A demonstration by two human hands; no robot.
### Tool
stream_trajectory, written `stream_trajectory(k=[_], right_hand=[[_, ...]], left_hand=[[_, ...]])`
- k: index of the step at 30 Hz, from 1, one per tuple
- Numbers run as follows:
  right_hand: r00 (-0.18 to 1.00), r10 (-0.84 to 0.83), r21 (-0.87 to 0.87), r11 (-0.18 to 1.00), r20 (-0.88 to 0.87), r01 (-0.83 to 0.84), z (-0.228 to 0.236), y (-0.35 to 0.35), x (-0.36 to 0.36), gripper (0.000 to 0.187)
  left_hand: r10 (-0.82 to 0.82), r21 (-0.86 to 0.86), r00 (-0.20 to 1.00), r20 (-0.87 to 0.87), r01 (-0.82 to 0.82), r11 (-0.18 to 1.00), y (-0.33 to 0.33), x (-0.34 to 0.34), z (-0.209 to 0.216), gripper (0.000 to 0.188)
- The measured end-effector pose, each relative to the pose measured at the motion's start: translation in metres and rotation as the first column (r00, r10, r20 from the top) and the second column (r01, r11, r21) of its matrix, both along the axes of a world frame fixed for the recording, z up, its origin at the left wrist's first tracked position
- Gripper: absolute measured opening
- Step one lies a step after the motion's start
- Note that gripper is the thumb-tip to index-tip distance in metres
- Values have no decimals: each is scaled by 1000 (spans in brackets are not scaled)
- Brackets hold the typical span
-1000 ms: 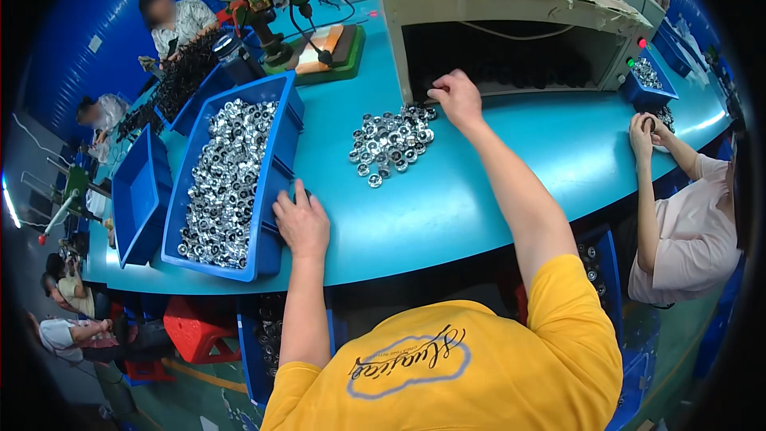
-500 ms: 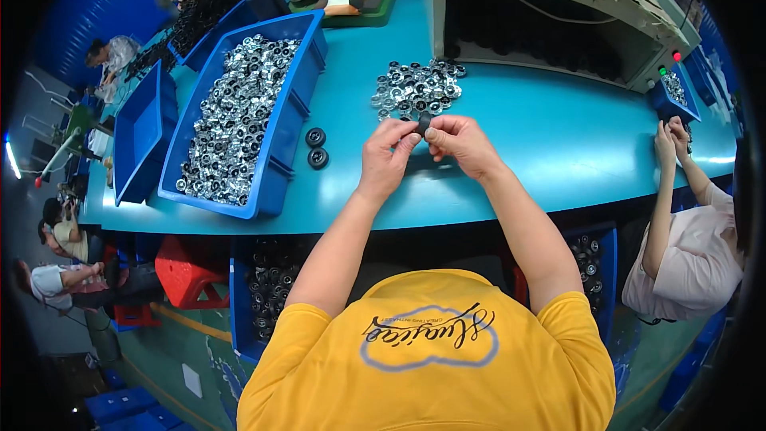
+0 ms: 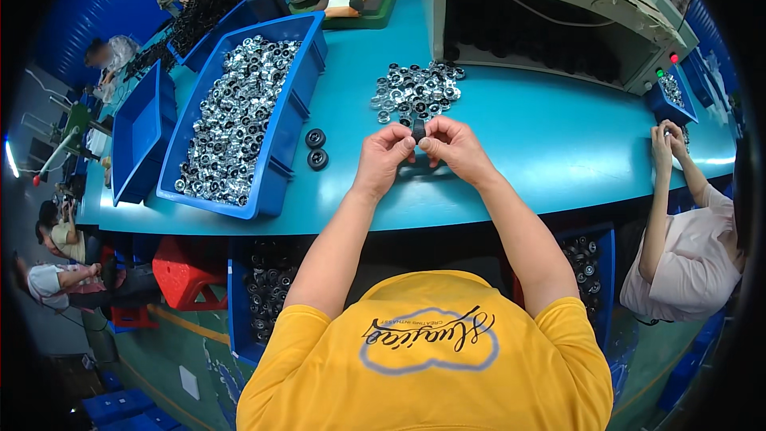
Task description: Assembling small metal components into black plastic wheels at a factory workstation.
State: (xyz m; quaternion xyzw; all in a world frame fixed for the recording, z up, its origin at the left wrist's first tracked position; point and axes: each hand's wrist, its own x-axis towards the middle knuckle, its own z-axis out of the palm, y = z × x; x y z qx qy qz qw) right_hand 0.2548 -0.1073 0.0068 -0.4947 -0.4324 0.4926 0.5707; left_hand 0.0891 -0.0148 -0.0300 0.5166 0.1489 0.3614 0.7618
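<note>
Over the turquoise table (image 3: pixel 351 112), a small black wheel tyre (image 3: pixel 419 131) is pinched between my two hands. My left hand (image 3: pixel 381 161) grips its left side with thumb and fingers, and my right hand (image 3: pixel 461 152) grips its right side. Whether a hub sits inside it is hidden by my fingertips. Just beyond my hands lies a loose pile of shiny silver wheel hubs (image 3: pixel 419 88) with dark centres. To the left of my left hand, two black-tyred wheels (image 3: pixel 316 139) lie on the table, one nearer than the other.
A long blue bin (image 3: pixel 275 179) heaped with silver hubs stands at left, beside another blue bin (image 3: pixel 144 140). A large box-like machine (image 3: pixel 437 16) with a dark opening occupies the back right. Below the table edge are bins of black wheels (image 3: pixel 267 295). A co-worker (image 3: pixel 686 255) sits at right.
The tyre has shifted slightly left and toward me and now shows more of its tread. My right hand has moved a little left with it, close to my left fingertips.
</note>
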Motion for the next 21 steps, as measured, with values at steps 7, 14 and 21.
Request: stream_trajectory(k=[7, 14, 21], right_hand=[[998, -7, 65, 998, -67, 12, -1, 0, -5, 18], [993, -56, 83, 995, 108, 47, -8, -1, 3, 18], [918, -225, 296, 947, 326, 127, -14, -1, -1, 19]], left_hand=[[-41, -107, 999, 19, 42, 993, -2, -2, 2, 15], [-58, -121, 995, -81, 48, 991, -6, -1, 10, 13], [42, 37, 989, -140, -37, 999, -4, 0, 4, 12]])
